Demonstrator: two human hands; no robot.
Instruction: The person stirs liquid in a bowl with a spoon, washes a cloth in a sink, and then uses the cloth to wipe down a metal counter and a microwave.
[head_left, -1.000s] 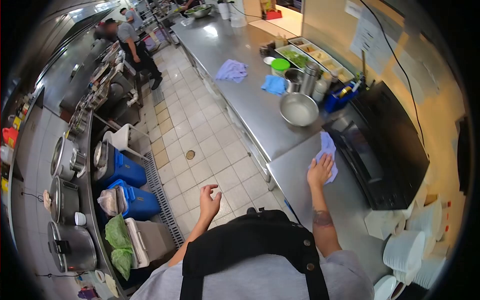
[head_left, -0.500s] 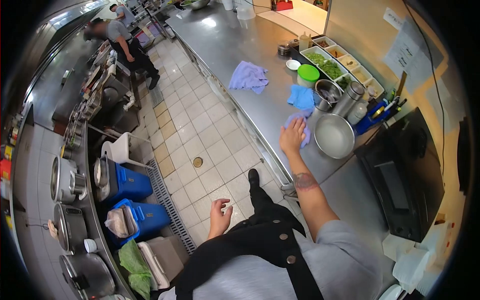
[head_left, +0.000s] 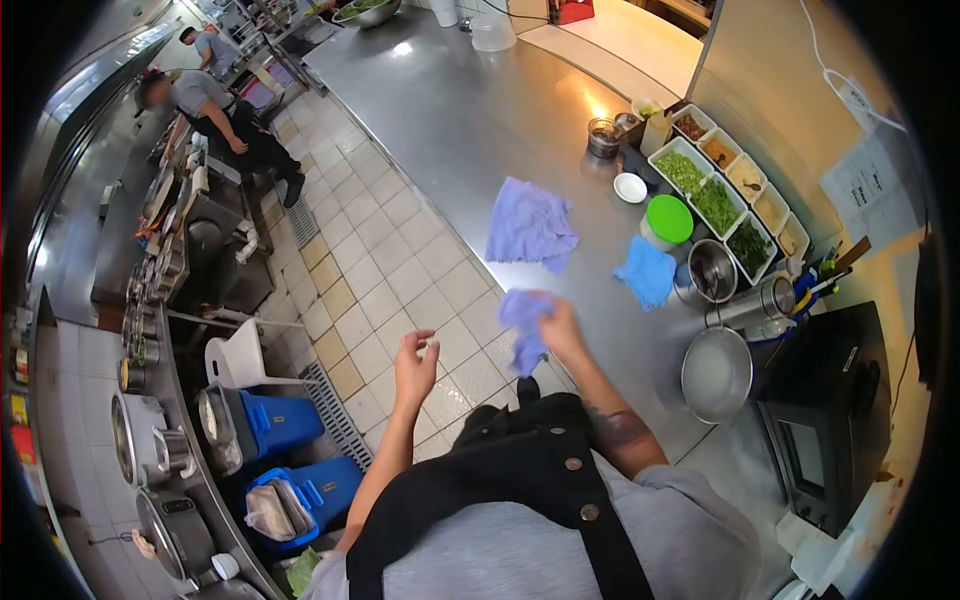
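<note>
My right hand [head_left: 562,328] grips a small purple cloth [head_left: 522,325], which hangs over the counter's front edge, in front of my body. My left hand [head_left: 417,365] is raised over the tiled floor with its fingers curled; whether they hold anything is hidden. A larger purple cloth [head_left: 530,225] lies spread on the steel counter [head_left: 440,110], just beyond my right hand. Farther right on the counter are a blue cloth [head_left: 646,272], a tub with a green lid [head_left: 668,221] and a metal bowl [head_left: 716,374].
Trays of chopped greens [head_left: 715,205] line the counter's right side, near a black appliance [head_left: 825,420]. Blue bins [head_left: 280,424] and a white stool [head_left: 235,355] stand at left. A person [head_left: 205,105] in a dark apron stands by the stoves, another farther back.
My right hand has lifted the small purple cloth off the counter and brought it left to the edge. My left hand has risen. The view has shifted.
</note>
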